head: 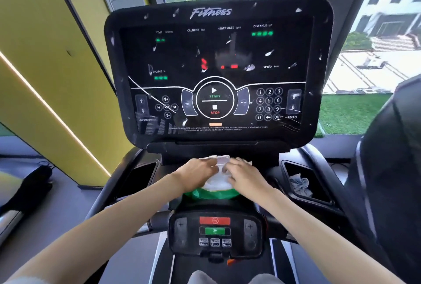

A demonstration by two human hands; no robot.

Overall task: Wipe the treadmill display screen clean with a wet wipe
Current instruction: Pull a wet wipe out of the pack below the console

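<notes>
The black treadmill display screen (216, 69) fills the upper middle and carries white smears, flecks and streaks. Below it, on the console ledge, lies a green-and-white wet wipe pack (214, 189) with its white lid flap (215, 158) raised. My left hand (196, 175) rests on the pack's left side with fingers curled at the opening. My right hand (245, 175) is on the right side, its fingers pinching the white wipe (219, 177) at the opening. Both hands partly hide the pack's top.
A lower control panel (215, 233) with red and green buttons sits below the pack. A crumpled grey cloth (299, 184) lies in the right cup holder (319, 197); the left holder (141, 175) is dark. A yellow wall is at left, windows behind.
</notes>
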